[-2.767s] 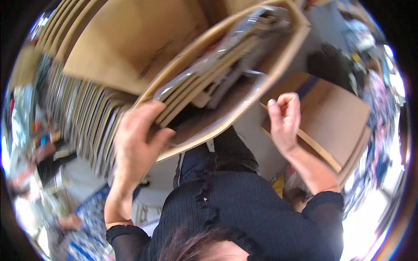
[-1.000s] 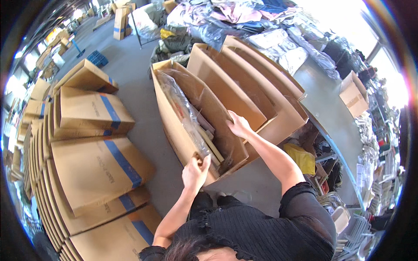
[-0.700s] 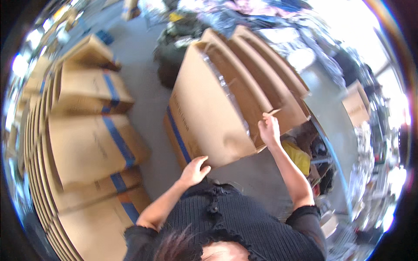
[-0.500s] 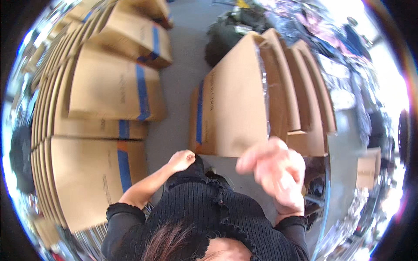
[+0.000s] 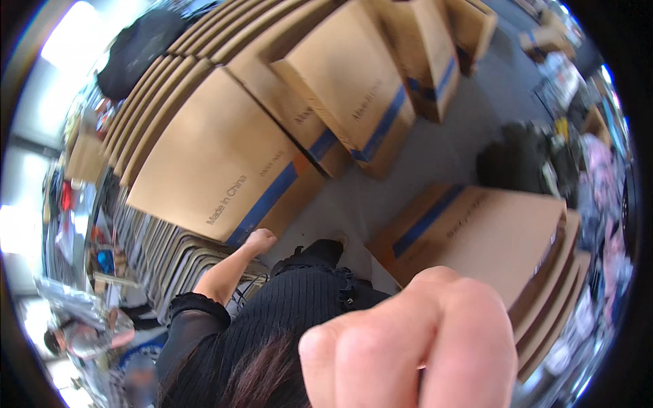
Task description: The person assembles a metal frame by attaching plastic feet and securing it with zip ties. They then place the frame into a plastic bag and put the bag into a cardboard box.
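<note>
My left hand (image 5: 260, 241) hangs low at my left side, fingers curled and nothing visible in them. It is nearest to the blue-striped lower edge of a large flat brown carton (image 5: 204, 163), and I cannot tell whether it touches. Very large in the lower right, my right hand (image 5: 415, 340) is raised close to the camera with its knuckles bent. Its fingertips are hidden, so whatever they may hold cannot be made out. Behind it stands another brown carton (image 5: 490, 231) with a blue stripe.
More upright cartons (image 5: 354, 81) line the far side. A rack of thin curved edges (image 5: 170, 251) is at the left. Dark bundled fabric (image 5: 517, 160) lies on the grey floor (image 5: 469, 129) at the right. A person (image 5: 95, 336) is at the far left.
The view has swung left, so the cartons sit farther right and tilted. My right hand has come up much closer to the camera. My left hand stays low and curled.
</note>
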Available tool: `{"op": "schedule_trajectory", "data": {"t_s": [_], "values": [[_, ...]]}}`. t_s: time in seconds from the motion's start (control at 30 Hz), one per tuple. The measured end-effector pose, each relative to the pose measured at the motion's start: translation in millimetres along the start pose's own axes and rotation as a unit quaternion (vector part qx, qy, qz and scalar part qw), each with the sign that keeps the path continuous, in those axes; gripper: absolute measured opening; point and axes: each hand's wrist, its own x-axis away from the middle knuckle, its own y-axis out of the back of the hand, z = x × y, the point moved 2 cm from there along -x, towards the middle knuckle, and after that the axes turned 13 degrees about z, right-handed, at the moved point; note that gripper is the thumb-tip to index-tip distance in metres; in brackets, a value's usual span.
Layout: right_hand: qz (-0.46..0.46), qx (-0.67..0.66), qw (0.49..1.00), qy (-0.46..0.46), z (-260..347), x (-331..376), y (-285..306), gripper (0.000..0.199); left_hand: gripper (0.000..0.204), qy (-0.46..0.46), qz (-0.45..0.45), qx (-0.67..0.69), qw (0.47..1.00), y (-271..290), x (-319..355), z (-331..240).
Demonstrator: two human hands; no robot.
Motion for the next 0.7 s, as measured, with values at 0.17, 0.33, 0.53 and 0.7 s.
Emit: {"op": "schedule_trajectory", "data": {"t_s": [0.17,0.33,0.53,0.7], "values": [[0.022,-0.101,0.994,-0.025,-39,-49,38,0.021,0.024,0.138,-0.162,0.096,0.972,30,14,91],[0.018,0.121,0.967,-0.226,-86,-11,121,0.031,0.025,0.141,-0.145,0.151,0.968,21,49,77],[-0.181,0.178,0.857,-0.448,-173,63,199,0.011,0.053,0.07,-0.418,0.042,0.905,171,36,99],[-0.199,0.202,0.817,-0.502,-221,47,247,0.012,0.073,0.159,-0.544,0.016,0.823,343,19,136]]}}
